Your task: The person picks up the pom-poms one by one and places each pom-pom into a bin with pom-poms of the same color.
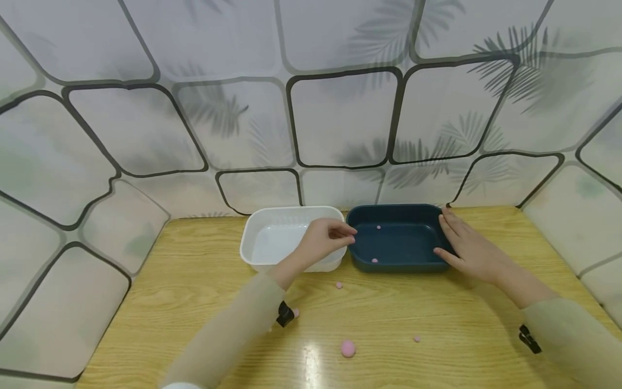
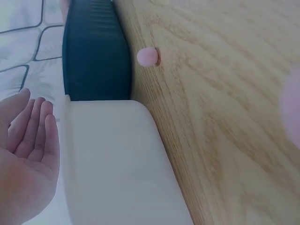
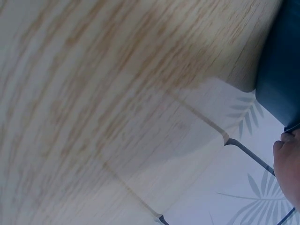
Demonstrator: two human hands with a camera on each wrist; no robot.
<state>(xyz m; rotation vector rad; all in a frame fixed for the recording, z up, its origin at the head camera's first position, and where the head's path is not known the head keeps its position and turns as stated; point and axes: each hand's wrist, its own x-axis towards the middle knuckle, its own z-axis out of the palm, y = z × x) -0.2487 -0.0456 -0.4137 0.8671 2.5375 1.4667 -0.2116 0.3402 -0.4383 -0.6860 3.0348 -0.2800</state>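
My left hand [image 1: 322, 237] hovers over the right end of a white basin [image 1: 245, 246], its fingertips near the left rim of a dark blue basin [image 1: 403, 267]. In the left wrist view that hand [image 2: 30, 150] shows a bare palm, fingers gently bent and thumb apart. My right hand [image 1: 471, 246] rests at the blue basin's right end, fingers extended along the rim. Only part of this hand [image 3: 288, 164] appears in the right wrist view, beside the basin. Inside the blue basin lie two small pink balls, one toward the back [image 1: 379, 227] and another by the front wall [image 1: 374, 260].
Several pink balls are scattered on the wooden table [image 1: 170, 302]: a large ball [image 1: 347, 348] at the front, a small ball [image 1: 417, 339] to its right, and another ball [image 1: 339, 285] before the basins. One ball [image 1: 296, 312] peeks out beside the left wrist strap. Patterned fabric [image 1: 340, 119] surrounds the table.
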